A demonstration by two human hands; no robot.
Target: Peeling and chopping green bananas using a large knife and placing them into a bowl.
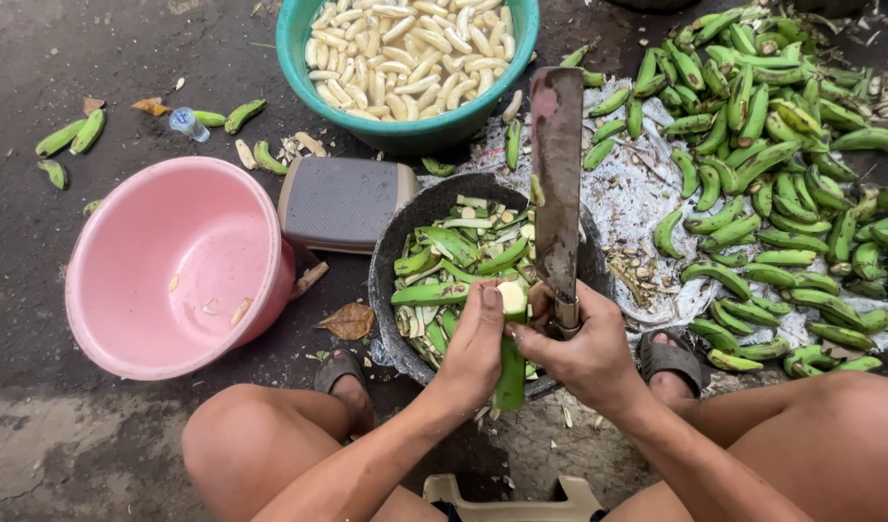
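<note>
My left hand [475, 343] grips a green banana [510, 372] upright, its cut pale top showing by my thumb. In my right hand [584, 348] is the handle of a big rusty cleaver [556, 184], the blade pointing away from me, its base against the banana's top. Both hands hover over the near rim of a dark basin [384, 261] filled with green peels.
A pink tub [163, 266] stands at the left, a grey block [342, 201] behind the basin. A teal tub [405, 130] of peeled pale bananas sits at the back. A heap of green bananas [772, 164] lies at the right. My sandalled feet flank the basin.
</note>
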